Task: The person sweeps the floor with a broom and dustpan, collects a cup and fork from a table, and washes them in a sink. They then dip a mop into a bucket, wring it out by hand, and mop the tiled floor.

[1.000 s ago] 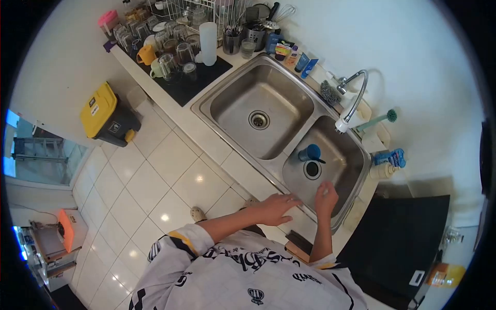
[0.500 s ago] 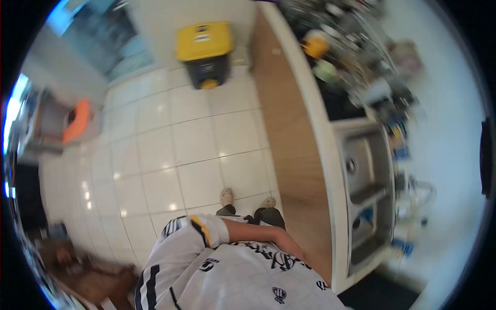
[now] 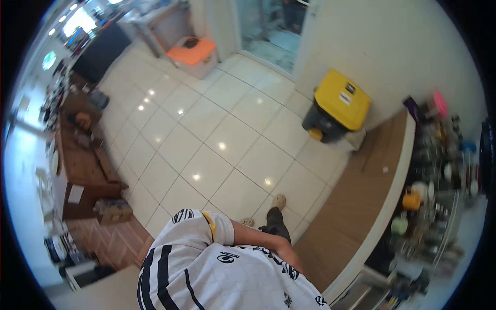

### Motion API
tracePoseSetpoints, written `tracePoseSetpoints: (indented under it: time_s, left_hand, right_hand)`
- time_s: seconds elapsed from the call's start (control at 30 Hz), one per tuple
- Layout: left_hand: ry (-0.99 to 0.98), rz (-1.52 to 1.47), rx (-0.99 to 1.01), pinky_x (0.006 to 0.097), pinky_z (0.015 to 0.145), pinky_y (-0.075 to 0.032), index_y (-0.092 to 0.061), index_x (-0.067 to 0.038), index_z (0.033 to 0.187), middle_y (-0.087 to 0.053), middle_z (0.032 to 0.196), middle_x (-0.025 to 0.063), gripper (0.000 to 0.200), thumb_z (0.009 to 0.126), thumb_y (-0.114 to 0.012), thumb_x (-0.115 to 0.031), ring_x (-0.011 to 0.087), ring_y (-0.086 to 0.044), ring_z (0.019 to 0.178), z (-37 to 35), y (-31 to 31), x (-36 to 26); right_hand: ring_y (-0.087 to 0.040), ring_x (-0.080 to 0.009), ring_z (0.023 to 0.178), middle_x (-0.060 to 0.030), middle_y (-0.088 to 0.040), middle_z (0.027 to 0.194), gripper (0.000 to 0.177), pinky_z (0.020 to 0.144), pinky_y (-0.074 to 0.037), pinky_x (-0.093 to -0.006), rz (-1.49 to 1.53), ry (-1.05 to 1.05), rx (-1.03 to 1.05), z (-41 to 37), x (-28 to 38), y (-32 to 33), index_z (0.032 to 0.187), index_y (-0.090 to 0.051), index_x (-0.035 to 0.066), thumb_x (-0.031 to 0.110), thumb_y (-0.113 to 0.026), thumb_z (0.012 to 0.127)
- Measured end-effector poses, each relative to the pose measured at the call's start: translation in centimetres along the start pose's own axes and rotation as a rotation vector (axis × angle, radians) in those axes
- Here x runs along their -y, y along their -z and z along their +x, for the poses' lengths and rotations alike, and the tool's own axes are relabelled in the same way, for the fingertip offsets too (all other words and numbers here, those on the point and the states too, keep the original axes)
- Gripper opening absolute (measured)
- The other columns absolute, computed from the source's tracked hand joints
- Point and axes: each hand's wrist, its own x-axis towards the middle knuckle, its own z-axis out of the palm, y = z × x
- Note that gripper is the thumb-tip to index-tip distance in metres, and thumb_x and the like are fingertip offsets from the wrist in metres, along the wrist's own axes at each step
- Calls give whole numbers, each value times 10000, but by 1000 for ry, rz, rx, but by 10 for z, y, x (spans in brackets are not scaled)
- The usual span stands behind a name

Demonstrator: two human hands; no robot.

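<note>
My left forearm crosses in front of my body, coming out of the white sleeve of my shirt (image 3: pixel 243 279). Its far end, my left hand (image 3: pixel 290 258), rests against the shirt front, and the fingers are hidden, so whether it holds anything cannot be made out. My right hand is out of view. Below, my shoes (image 3: pixel 279 201) stand on the pale tiled floor (image 3: pixel 232 139), one foot ahead of the other, beside the wooden counter front (image 3: pixel 346 222).
A yellow-lidded bin (image 3: pixel 341 101) stands by the wall near the counter's end. Dishes and jars crowd the counter, including an orange mug (image 3: pixel 411 199). A box with an orange lid (image 3: pixel 192 51) sits near the glass door (image 3: pixel 271 36). Brown wooden furniture (image 3: pixel 85 165) lines the left.
The view has swung left. Bin and counter have shifted right in it, the sinks have mostly left it, and the wooden furniture shows more. My feet have changed position; my left arm stays across my body.
</note>
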Motion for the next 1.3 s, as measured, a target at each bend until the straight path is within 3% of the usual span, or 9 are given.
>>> tracePoseSetpoints:
  time_s: [0.1, 0.23, 0.37, 0.5, 0.7, 0.9, 0.97, 1.2, 1.3]
  left_hand:
    - [157, 144, -162, 345, 1020, -309, -388, 122, 1253, -456, 1289, 226, 456, 981, -294, -231, 283, -446, 1167, -27, 47, -15]
    - [354, -186, -603, 316, 1028, -303, -425, 108, 1245, -465, 1293, 194, 493, 979, -312, -291, 257, -434, 1189, -59, 75, -97]
    - [163, -65, -839, 304, 986, -346, -482, 103, 1194, -527, 1226, 163, 497, 969, -349, -320, 211, -475, 1117, -101, 98, -125]
    - [236, -77, -1020, 303, 1023, -302, -428, 69, 1271, -481, 1285, 171, 516, 974, -333, -341, 233, -442, 1182, -167, 114, -157]
    - [86, 109, -1006, 321, 1037, -282, -434, 52, 1273, -468, 1299, 182, 528, 971, -334, -369, 262, -410, 1230, -294, 145, -243]
    - [220, 174, -938, 354, 1080, -208, -366, 17, 1332, -340, 1392, 193, 524, 963, -356, -355, 290, -296, 1307, -394, 181, -320]
    - [257, 174, -913, 372, 1099, -160, -325, 7, 1358, -273, 1437, 164, 508, 968, -351, -317, 286, -223, 1345, -425, 197, -344]
    - [303, 237, -913, 373, 1105, -131, -310, 14, 1365, -290, 1440, 129, 462, 962, -372, -203, 269, -194, 1359, -546, 292, -408]
    - [287, 219, -975, 380, 1070, -231, -335, 36, 1342, -414, 1348, 171, 514, 926, -457, -240, 295, -336, 1291, -611, 344, -444]
  right_hand:
    - [-436, -367, 1182, -227, -440, 1287, 557, 983, -352, -398, -80, 117, 14, 66, 76, 52, 1318, -373, 24, 275, -539, 849]
    - [-448, -363, 1172, -222, -455, 1275, 542, 977, -358, -400, -210, 288, 45, 139, 193, 100, 1309, -389, 26, 279, -532, 852]
    - [-459, -358, 1162, -218, -469, 1263, 527, 970, -364, -401, -303, 426, 97, 186, 312, 112, 1299, -405, 28, 283, -526, 855]
    - [-471, -353, 1152, -213, -483, 1251, 513, 964, -371, -402, -396, 474, 177, 214, 400, 80, 1290, -421, 30, 288, -520, 857]
    - [-489, -346, 1136, -206, -505, 1233, 494, 954, -380, -405, -582, 369, 263, 224, 477, 26, 1276, -446, 33, 294, -511, 861]
    - [-506, -339, 1121, -200, -527, 1215, 477, 945, -390, -407, -1006, 316, 351, 221, 592, 14, 1261, -470, 36, 301, -502, 865]
    - [-572, -307, 966, -164, -604, 1035, 327, 858, -435, -387, -562, 740, -182, 231, 652, 11, 1096, -565, 13, 211, -536, 837]
    - [-547, -202, 951, -138, -512, 1177, 414, 784, -455, -293, 194, 873, -317, 295, 922, 45, 1247, -446, 26, 179, -554, 877]
    - [-548, -178, 915, -118, -517, 1139, 440, 722, -467, -283, 339, 906, -315, 369, 1028, 57, 1279, -415, 70, 201, -556, 883]
